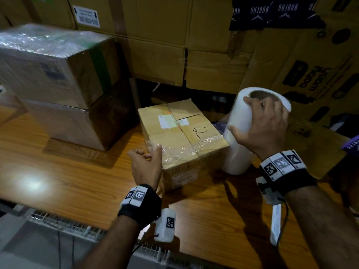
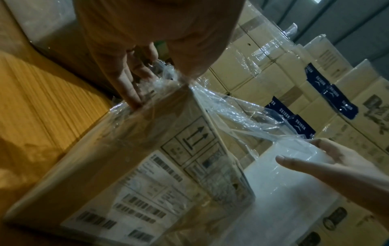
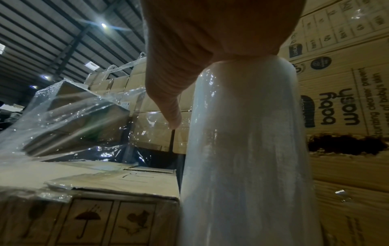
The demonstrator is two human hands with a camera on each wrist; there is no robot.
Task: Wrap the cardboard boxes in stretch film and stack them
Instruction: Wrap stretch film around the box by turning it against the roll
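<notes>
**Inspector A:** Position of the work piece?

**Inspector B:** 1 cardboard box (image 1: 182, 138) sits on the wooden table (image 1: 58, 171), between the 2 hands. The left hand (image 1: 146, 165) is at its near-left corner, fingers curled, pinching the loose end of the stretch film (image 2: 166, 78) against the top edge. The film runs across the near face and near strip of the top; the far part of the top is bare.

**Inspector A:** And the right?

**Inspector B:** The right hand (image 1: 264, 125) grips the film roll (image 1: 240, 133) near its upper end, fingers curled round its far side, thumb spread on the near side. The roll stands tilted just beside the box's right side, lower end on the table. A film web spans from the box to the roll.

**Inspector A:** Handling assessment?

**Inspector B:** Judgement only: the box looks stiff and taped shut, so its corners should take tension. Weight cannot be told. The film is thin, clingy and likely to bunch or tear if pulled unevenly. The roll looks smooth and probably slippery; a hold at the core ends would control it best.

**Inspector A:** Anything else noted?

**Inspector B:** 2 wrapped boxes (image 1: 58, 78) are stacked beyond the left hand, well apart from the work piece.
</notes>
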